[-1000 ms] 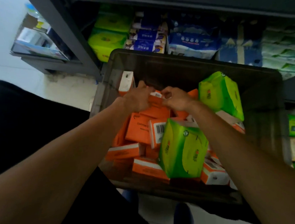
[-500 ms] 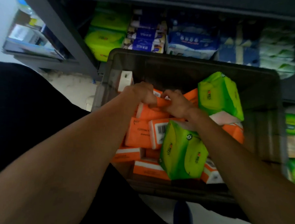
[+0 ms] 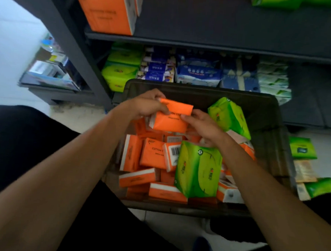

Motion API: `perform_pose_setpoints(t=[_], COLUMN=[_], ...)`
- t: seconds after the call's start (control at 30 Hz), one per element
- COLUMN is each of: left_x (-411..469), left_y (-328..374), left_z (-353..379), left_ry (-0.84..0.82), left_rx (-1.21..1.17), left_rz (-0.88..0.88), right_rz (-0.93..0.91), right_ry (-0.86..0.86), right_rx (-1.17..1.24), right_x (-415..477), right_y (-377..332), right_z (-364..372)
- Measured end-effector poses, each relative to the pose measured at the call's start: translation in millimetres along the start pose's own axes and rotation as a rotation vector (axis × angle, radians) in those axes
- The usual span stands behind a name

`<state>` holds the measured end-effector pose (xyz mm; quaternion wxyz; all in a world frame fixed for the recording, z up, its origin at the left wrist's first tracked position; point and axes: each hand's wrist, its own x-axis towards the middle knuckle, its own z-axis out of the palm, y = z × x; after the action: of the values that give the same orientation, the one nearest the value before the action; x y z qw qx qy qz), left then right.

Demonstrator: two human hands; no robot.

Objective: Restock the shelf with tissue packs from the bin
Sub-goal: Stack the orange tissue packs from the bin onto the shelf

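Note:
A dark plastic bin (image 3: 270, 149) in front of me holds several orange tissue packs and two green ones (image 3: 197, 170). Above the pile, both hands hold orange tissue packs (image 3: 170, 120), which look like two stacked. My left hand (image 3: 146, 105) grips their left end, thumb on the front. My right hand (image 3: 200, 125) pinches the right end. Behind the bin stands a dark shelf (image 3: 211, 44); an orange pack (image 3: 109, 11) sits at the left of its upper board.
The lower shelf level holds green (image 3: 121, 72), blue (image 3: 157, 72) and white-blue packs (image 3: 199, 74). Green packs (image 3: 302, 148) lie on the floor to the right of the bin. My dark-clothed legs frame the bin's near side.
Both hands have lifted the orange packs up out of the pile. My head has tilted up, so the upper shelf board is in view.

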<state>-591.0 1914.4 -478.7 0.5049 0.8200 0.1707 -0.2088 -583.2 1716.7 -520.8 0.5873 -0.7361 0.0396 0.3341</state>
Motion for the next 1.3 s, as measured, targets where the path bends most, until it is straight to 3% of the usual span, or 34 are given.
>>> perform_pose_setpoints(t=[0.2, 0.47, 0.73, 0.9, 1.3], left_x=[-18, -12, -15, -25, -32], left_y=[-10, -19, -46, -37, 24], left_z=[-6, -10, -13, -15, -8], left_ry=[-0.041, -0.086, -0.045, 0.089, 0.267], left_rx=[-0.449, -0.718, -0.761, -0.79, -0.592], left_rz=[-0.05, -0.016, -0.036, 0.005, 0.125], right_rz=[-0.11, -0.074, -0.12, -0.167, -0.266], right_ry=[0.063, 0.1, 0.042, 0.04, 0.209], right_rx=[0.101, 0.209, 0.106, 0.12, 0.129], right_x=[-6, 11, 26, 16, -26], right_y=[-25, -29, -40, -52, -65], right_z=[2, 9, 17, 22, 1])
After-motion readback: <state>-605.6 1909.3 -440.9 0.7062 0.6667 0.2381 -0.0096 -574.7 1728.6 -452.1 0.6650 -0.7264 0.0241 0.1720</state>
